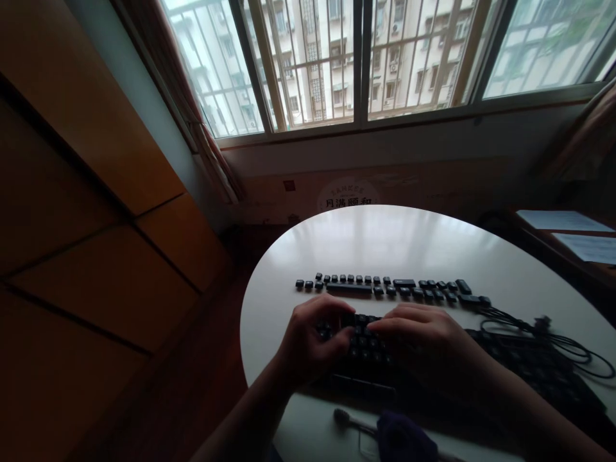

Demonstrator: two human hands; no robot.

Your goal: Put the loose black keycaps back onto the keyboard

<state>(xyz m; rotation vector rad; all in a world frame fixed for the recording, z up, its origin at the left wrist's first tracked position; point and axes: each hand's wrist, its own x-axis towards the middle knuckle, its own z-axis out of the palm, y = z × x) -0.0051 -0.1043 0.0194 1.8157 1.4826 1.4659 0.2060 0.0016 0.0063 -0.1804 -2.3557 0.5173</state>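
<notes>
A black keyboard (368, 351) lies on the white table, its right part reaching out past my right forearm. My left hand (315, 337) rests over the keyboard's left part, thumb and index finger apart with keys between them. From the right, my right hand (423, 327) lies over the middle keys with its fingers stretched out; its thumb is hidden. Beyond the keyboard, several loose black keycaps (391, 291) stand in rows, with a long space bar (349, 289) among them. Shadow makes the keys under my hands hard to make out.
A coiled black cable (543, 333) lies on the right side of the round white table (385, 240). Near the front edge are a small brush (342, 418) and a purple cloth (404, 437). Papers (563, 220) lie on a wooden surface at right. Wooden cabinets (96, 269) stand left.
</notes>
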